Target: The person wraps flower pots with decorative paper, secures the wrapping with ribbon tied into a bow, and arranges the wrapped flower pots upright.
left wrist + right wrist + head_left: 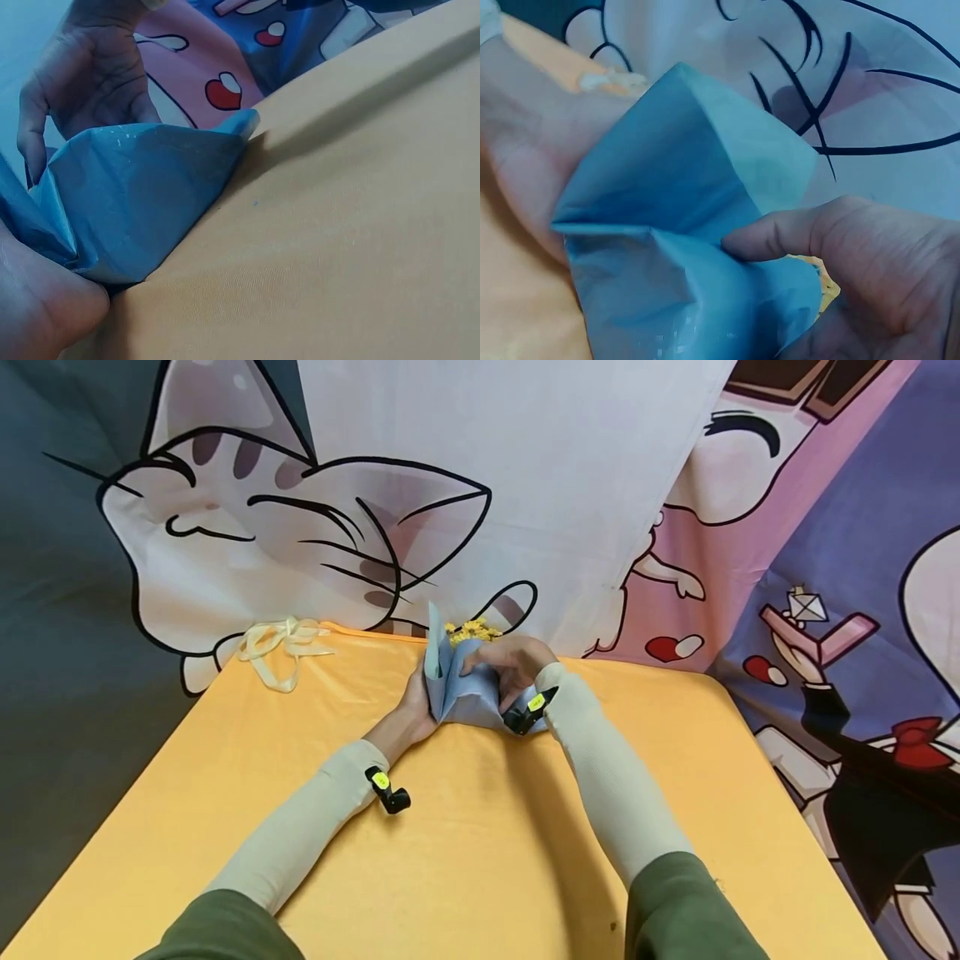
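Blue wrapping paper, folded round a bunch of small yellow flowers, is held near the table's far edge. My left hand grips it from the left side, its fingers hidden behind a raised flap with a paler face. From the right, my right hand curls over the paper. One of its digits presses on the fold in the right wrist view, and its palm faces the paper in the left wrist view. Most of the flowers and stems are covered by the paper.
A pale yellow ribbon tied in a bow lies at the table's far left corner. Yellow cloth covers the table. Behind it hangs a printed cartoon backdrop. Each wrist carries a small black camera.
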### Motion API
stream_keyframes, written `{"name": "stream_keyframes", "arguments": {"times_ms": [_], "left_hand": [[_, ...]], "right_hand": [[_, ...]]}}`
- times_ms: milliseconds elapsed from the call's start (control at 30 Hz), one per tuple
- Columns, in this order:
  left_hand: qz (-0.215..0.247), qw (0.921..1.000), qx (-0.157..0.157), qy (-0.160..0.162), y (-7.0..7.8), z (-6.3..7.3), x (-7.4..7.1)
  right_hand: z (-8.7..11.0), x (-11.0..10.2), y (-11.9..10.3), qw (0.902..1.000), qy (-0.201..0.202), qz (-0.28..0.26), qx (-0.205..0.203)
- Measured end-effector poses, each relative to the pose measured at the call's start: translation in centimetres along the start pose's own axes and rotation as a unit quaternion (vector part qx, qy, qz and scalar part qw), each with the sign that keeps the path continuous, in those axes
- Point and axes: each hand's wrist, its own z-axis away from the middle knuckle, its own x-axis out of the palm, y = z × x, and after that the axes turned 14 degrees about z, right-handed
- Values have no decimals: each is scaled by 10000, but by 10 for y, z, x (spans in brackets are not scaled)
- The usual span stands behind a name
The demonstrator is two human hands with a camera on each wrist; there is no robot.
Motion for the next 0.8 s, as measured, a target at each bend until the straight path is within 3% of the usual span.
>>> {"name": "stream_keyframes", "arguments": {"times_ms": [167, 267, 433, 600, 667, 800], "left_hand": [[-784, 9966, 87, -225, 4, 0, 3], [-1541, 9876, 91, -277, 7, 2, 7], [-2906, 9561, 101, -362, 10, 7, 16], [-3588, 9312, 305, -566, 9, 7, 18], [-3807, 9211, 492, -647, 8, 7, 20], [-4241, 8992, 810, -712, 6, 8, 24]], "right_hand": [[2, 1, -1, 9993, 343, 59, 131], [2, 4, -3, 9983, 516, 176, 217], [5, 8, -4, 9920, 1104, 471, 391], [11, 13, -2, 9729, 2018, 1023, 484], [10, 14, 0, 9733, 2060, 969, 276], [7, 13, 6, 9848, 1627, 535, -290]]}}
